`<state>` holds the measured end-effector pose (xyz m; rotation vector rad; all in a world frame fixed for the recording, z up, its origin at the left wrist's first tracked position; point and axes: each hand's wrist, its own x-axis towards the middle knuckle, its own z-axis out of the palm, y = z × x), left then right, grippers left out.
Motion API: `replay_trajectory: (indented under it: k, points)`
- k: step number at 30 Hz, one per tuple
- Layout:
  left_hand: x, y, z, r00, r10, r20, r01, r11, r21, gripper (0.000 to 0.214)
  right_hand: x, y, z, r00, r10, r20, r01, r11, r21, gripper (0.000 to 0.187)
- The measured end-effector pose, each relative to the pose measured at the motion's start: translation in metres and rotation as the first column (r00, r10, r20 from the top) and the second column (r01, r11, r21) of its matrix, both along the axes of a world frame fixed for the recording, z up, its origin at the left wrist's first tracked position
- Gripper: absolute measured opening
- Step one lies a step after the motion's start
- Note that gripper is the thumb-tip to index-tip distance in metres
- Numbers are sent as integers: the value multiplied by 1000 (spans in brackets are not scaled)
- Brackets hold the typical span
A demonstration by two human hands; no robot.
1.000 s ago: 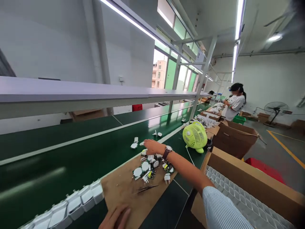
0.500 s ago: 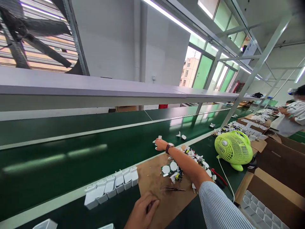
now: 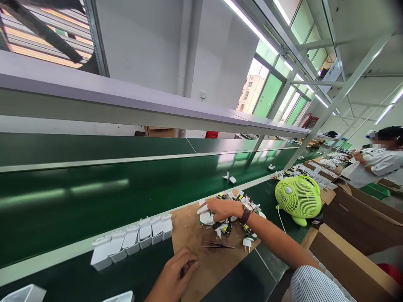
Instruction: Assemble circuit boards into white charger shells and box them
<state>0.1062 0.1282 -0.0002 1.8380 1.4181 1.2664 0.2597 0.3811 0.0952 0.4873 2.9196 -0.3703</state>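
Observation:
My left hand (image 3: 178, 270) rests at the front edge of a brown board (image 3: 208, 268), fingers curled and nothing visible in them. My right hand (image 3: 222, 209), with white covers on its fingertips, is above a heap of small circuit boards with white plug parts (image 3: 224, 228). Its fingers are bent beside a small white part (image 3: 202, 202), apparently pinching it. Just beneath them lies a circuit board with a white disc (image 3: 206, 218), partly hidden by the hand. Tweezers (image 3: 219, 244) lie in front of the heap, and a white plug part (image 3: 247, 243) sits to their right.
A row of white plastic housings (image 3: 132, 241) lines the left edge of the bench. Beyond runs a green belt (image 3: 157, 180) carrying loose white parts (image 3: 229, 178). At right stand a lime-green fan (image 3: 297, 197) and a cardboard box (image 3: 349, 264). Another person (image 3: 374, 159) works farther off.
My right hand has come back from over the green belt to the heap on the brown board. My left hand stays curled by the board. The whole view has shifted slightly.

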Motion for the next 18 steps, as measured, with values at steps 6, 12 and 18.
replay_trajectory:
  k: [6,12,18]
  points:
    - [0,4,-8,999,19,-27,-19,1000,-20,34,21,90,41,917,-400,13,389,899,200,38]
    - [0,7,-2,997,77,-25,-78,994,-76,38,30,131,34,808,-575,133,525,803,281,36]
    - [0,4,8,994,105,-16,-106,985,-136,35,25,128,51,831,-533,157,485,834,264,33]
